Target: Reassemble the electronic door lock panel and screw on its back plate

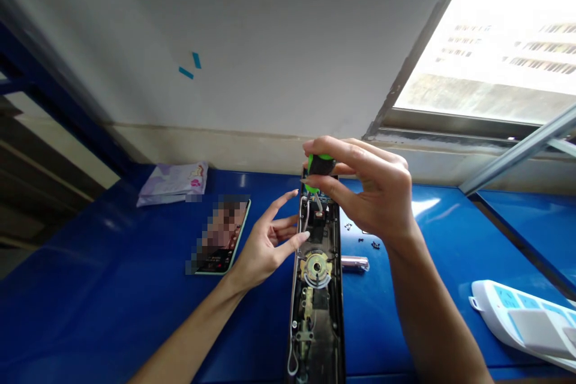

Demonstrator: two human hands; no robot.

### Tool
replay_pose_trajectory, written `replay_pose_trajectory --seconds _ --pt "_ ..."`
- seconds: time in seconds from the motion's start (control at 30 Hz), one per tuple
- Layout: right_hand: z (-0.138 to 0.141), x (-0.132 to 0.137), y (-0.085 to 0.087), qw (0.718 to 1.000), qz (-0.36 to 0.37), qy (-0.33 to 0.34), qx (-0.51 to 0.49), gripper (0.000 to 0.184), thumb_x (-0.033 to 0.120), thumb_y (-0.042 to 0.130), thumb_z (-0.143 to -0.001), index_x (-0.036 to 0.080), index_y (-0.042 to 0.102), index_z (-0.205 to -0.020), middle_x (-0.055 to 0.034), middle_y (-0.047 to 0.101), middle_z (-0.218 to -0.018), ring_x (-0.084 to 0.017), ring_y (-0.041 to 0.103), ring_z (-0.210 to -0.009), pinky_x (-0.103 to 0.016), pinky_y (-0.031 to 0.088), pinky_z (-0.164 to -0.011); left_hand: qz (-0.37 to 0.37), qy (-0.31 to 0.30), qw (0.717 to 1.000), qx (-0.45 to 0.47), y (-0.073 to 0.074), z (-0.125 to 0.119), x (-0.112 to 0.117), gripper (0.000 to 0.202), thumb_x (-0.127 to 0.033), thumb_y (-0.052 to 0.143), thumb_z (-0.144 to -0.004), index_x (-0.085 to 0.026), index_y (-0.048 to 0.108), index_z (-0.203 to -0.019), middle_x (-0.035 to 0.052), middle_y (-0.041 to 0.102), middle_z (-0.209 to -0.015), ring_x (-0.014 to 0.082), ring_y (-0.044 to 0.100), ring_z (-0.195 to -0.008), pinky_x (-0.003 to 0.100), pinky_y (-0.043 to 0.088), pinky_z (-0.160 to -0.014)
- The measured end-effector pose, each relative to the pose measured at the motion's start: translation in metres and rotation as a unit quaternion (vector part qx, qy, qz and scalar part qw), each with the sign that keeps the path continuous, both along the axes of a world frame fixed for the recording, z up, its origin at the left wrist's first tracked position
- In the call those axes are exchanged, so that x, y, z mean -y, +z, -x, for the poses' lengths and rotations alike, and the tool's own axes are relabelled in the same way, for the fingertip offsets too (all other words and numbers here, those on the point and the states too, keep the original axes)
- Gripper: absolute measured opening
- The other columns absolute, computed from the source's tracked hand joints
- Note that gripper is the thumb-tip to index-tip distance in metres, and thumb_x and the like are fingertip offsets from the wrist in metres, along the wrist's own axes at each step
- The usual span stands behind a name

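Observation:
In front of me a long black housing (320,306), which looks like an opened electronic door lock, lies lengthwise with its inside facing up. It shows a round brass-coloured plate (317,266), wires and metal parts. My right hand (364,183) grips a stubby screwdriver (320,164) by its green and black handle. The shaft points down into the upper part of the housing, by a small dark block; whether the tip touches a screw I cannot tell. My left hand (265,243) holds the housing's left edge, thumb over the rim, index finger stretched out.
Small dark screws (375,245) lie in loose groups right of the housing, near a pinkish metallic cylinder (355,263). A phone (222,237) and a tissue pack (173,183) are on the left of the blue table (112,264). A white power strip (490,306) sits at far right.

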State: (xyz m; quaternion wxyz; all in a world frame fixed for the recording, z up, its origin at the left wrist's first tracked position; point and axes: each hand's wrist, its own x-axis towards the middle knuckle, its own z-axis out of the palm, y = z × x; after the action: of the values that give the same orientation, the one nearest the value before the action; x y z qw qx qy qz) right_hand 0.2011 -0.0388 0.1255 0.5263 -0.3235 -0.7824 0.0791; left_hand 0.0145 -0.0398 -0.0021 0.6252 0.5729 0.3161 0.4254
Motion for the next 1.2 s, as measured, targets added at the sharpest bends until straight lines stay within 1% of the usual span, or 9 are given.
replay_pose_trajectory --seconds 0.13,0.2,0.27,0.33,0.43,0.53,0.63,0.8,1.2 --pt "-0.007 0.005 0.01 0.999 -0.009 -0.018 -0.045 0.033 0.019 0.073 -0.095 0.029 0.073 -0.126 -0.0006 0.079 -0.12 -0.023 0.079 -0.108 -0.041 0.072 -0.09 -0.033 0.011 0.997 -0.073 0.001 0.004 -0.001 0.083 -0.044 0.075 -0.093 -0.025 0.032 -0.162 0.0175 0.075 -0.132 0.032 0.079 -0.108 0.052 0.062 -0.103" --pt "-0.02 0.012 0.02 0.994 -0.05 -0.047 -0.083 0.034 0.02 0.073 -0.095 0.032 0.071 -0.126 0.0 0.078 -0.119 -0.024 0.078 -0.109 -0.043 0.073 -0.09 -0.107 0.057 0.984 -0.13 0.004 0.005 -0.003 0.075 -0.044 0.071 -0.095 -0.026 0.037 -0.16 0.0172 0.067 -0.145 0.033 0.074 -0.122 0.052 0.06 -0.106" --pt "-0.038 0.02 0.03 0.989 -0.077 -0.077 -0.102 0.033 0.02 0.074 -0.094 0.039 0.071 -0.122 0.0026 0.076 -0.119 -0.022 0.077 -0.111 -0.045 0.072 -0.09 -0.224 0.121 0.946 -0.2 0.01 0.003 -0.005 0.064 -0.04 0.069 -0.097 -0.027 0.046 -0.155 0.0143 0.058 -0.156 0.0334 0.063 -0.137 0.054 0.055 -0.114" --pt "-0.06 0.026 0.036 0.991 -0.034 -0.11 -0.07 0.037 0.02 0.078 -0.092 0.039 0.071 -0.122 0.0028 0.075 -0.122 -0.023 0.076 -0.113 -0.046 0.071 -0.095 -0.347 0.155 0.885 -0.268 0.02 -0.002 -0.007 0.052 -0.034 0.067 -0.098 -0.028 0.055 -0.148 0.0113 0.056 -0.157 0.033 0.055 -0.144 0.058 0.047 -0.121" --pt "-0.091 0.019 0.031 0.986 0.084 -0.138 0.045 0.031 0.029 0.084 -0.085 0.027 0.075 -0.114 -0.0028 0.079 -0.113 -0.024 0.08 -0.096 -0.045 0.073 -0.081 -0.477 0.119 0.815 -0.307 0.037 -0.018 -0.011 0.036 -0.024 0.062 -0.099 -0.024 0.067 -0.135 0.0105 0.064 -0.146 0.0329 0.05 -0.145 0.061 0.043 -0.122" --pt "-0.111 -0.004 0.013 0.964 0.212 -0.139 0.083 0.03 0.036 0.084 -0.083 0.02 0.076 -0.106 -0.0066 0.08 -0.107 -0.024 0.079 -0.088 -0.044 0.071 -0.079 -0.528 0.049 0.772 -0.351 0.048 -0.038 -0.013 0.032 -0.024 0.06 -0.099 -0.019 0.072 -0.129 0.0146 0.065 -0.145 0.0387 0.041 -0.151 0.066 0.045 -0.119" --pt "-0.119 -0.028 -0.006 0.955 0.266 -0.104 0.083 0.033 0.038 0.083 -0.082 0.018 0.074 -0.105 -0.0085 0.079 -0.104 -0.024 0.078 -0.089 -0.042 0.068 -0.08 -0.547 0.011 0.741 -0.39 0.05 -0.052 -0.013 0.032 -0.025 0.061 -0.099 -0.015 0.075 -0.125 0.0191 0.063 -0.148 0.0443 0.033 -0.155 0.071 0.041 -0.118" --pt "-0.119 -0.045 -0.021 0.952 0.289 -0.073 0.065 0.034 0.036 0.083 -0.079 0.018 0.073 -0.106 -0.009 0.078 -0.103 -0.024 0.076 -0.09 -0.039 0.065 -0.077 -0.544 0.023 0.736 -0.403 0.046 -0.056 -0.012 0.031 -0.027 0.062 -0.099 -0.014 0.078 -0.122 0.0213 0.064 -0.146 0.0468 0.031 -0.155 0.074 0.039 -0.117" --pt "-0.119 -0.046 -0.02 0.956 0.276 -0.075 0.067 0.036 0.039 0.082 -0.08 0.018 0.073 -0.108 -0.0094 0.078 -0.104 -0.025 0.076 -0.09 -0.042 0.064 -0.082 -0.548 0.031 0.728 -0.411 0.048 -0.056 -0.01 0.03 -0.027 0.062 -0.099 -0.014 0.079 -0.12 0.0193 0.066 -0.145 0.0476 0.035 -0.152 0.072 0.04 -0.116"
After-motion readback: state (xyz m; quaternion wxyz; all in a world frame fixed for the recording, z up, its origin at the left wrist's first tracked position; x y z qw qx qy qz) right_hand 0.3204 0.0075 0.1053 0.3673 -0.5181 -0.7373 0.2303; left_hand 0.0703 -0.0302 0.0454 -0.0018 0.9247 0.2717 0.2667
